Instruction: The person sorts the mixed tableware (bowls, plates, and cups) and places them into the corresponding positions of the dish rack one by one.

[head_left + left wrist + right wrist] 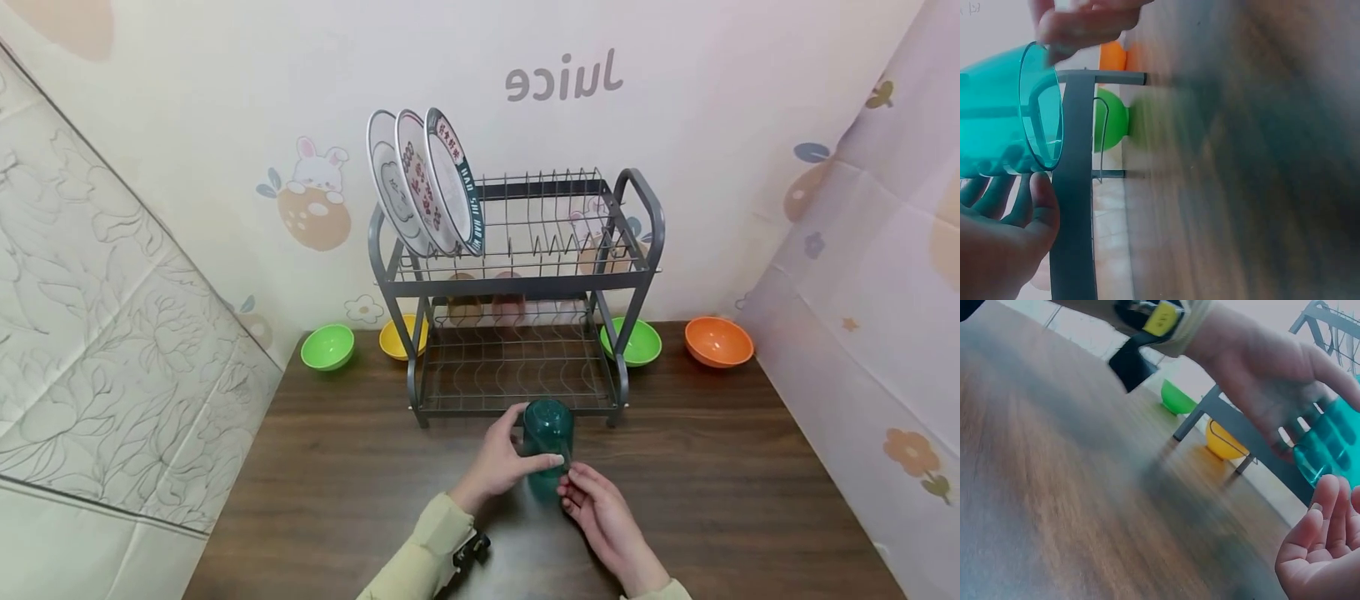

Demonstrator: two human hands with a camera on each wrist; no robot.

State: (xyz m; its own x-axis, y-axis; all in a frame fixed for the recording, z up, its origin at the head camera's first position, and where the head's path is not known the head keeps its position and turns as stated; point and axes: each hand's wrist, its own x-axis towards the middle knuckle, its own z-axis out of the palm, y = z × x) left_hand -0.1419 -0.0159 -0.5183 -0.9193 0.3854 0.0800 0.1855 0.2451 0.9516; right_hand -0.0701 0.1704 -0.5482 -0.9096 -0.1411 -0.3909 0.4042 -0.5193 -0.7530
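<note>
A see-through teal cup (547,425) is held upside down above the table, in front of the rack; its open rim (1041,106) faces down in the left wrist view. My left hand (498,462) grips the cup's side, thumb across the near face and fingers behind. At the lower rim is my right hand (603,517), its thumb and forefinger pinching the edge. In the right wrist view the right hand (1322,550) has curled fingers beside the cup (1335,440), which is partly cut off by the frame.
A dark two-tier dish rack (517,287) stands against the wall, with three plates (427,183) upright at its upper left. Along the back are a green bowl (327,347), a yellow bowl (393,337), another green bowl (641,342) and an orange bowl (718,342).
</note>
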